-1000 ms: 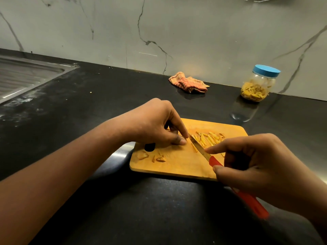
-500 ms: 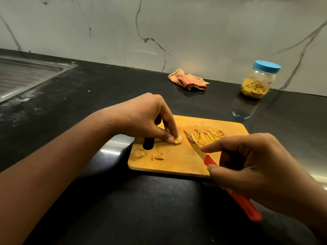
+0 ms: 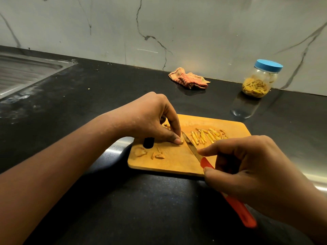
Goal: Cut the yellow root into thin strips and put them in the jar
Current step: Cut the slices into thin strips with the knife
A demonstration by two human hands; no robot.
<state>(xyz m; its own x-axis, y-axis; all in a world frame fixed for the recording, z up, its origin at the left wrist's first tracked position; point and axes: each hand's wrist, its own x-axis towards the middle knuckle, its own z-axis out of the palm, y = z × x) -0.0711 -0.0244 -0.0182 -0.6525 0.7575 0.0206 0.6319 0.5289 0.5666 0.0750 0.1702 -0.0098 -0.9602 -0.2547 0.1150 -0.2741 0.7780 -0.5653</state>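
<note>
While the sink (image 3: 26, 71) is lying at the far left of the black bench (image 3: 88, 103), your left hand (image 3: 150, 121) is pinching a small piece of yellow root (image 3: 182, 139) against the cutting board (image 3: 177, 161), with scraps (image 3: 140, 152) lying nearer you. The knife (image 3: 192, 147) is touching that piece on its right side. Cut strips (image 3: 207, 136) are lying just right of the blade. Your right hand (image 3: 256, 170) is gripping the knife's red handle, forefinger reaching along the blade. Behind, a striped cloth (image 3: 190, 79) is lying by the wall; farther right, the jar (image 3: 260, 82) is standing blue-lidded, partly filled with strips, well apart from the board.
</note>
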